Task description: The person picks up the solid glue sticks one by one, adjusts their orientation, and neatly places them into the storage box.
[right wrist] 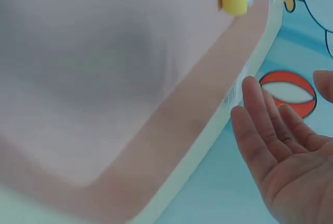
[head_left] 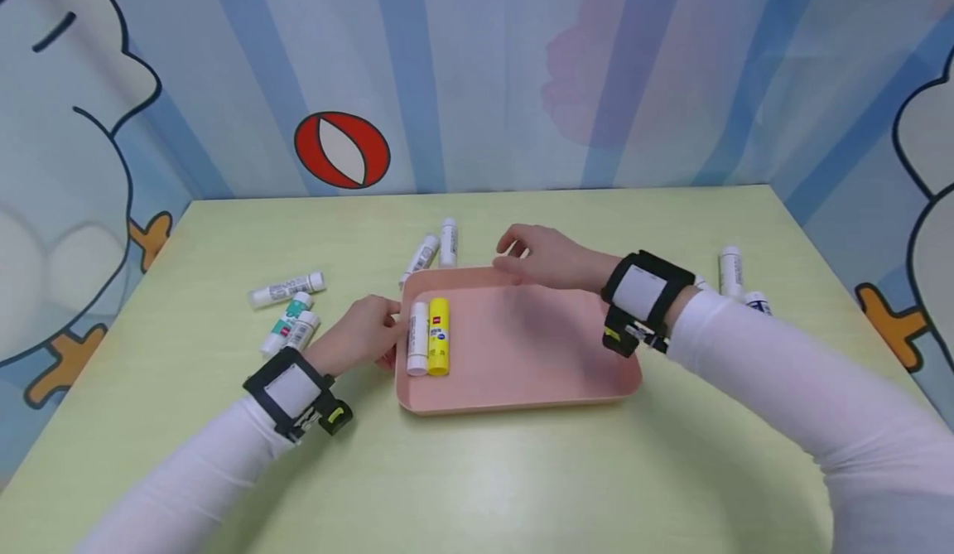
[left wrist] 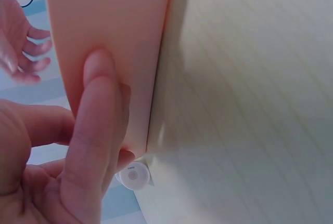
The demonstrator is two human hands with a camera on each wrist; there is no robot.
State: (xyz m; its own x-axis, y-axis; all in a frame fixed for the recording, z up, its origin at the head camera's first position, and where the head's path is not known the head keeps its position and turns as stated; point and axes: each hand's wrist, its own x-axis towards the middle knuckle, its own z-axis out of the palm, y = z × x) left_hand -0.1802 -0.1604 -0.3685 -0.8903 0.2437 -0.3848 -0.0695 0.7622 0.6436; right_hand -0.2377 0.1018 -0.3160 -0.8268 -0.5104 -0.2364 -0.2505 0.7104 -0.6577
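A pink tray point(head_left: 514, 351) lies on the table. In its left end, a white glue stick point(head_left: 418, 339) and a yellow glue stick point(head_left: 439, 336) lie side by side. My left hand point(head_left: 361, 334) grips the tray's left edge; the left wrist view shows a thumb point(left wrist: 96, 125) against the outer wall, while some fingertips are partly hidden. Above the tray's far edge, my right hand point(head_left: 547, 256) holds nothing, its fingers loosely bent. The right wrist view shows that palm bare, with its fingers point(right wrist: 255, 109) apart from the tray.
Behind the tray, two white glue sticks point(head_left: 448, 243) lie close together. More lie left of my left hand, including one with a teal label point(head_left: 286, 322). Several white sticks point(head_left: 731, 272) are at the right, partly behind my right forearm. A patterned curtain point(head_left: 507, 74) surrounds the table.
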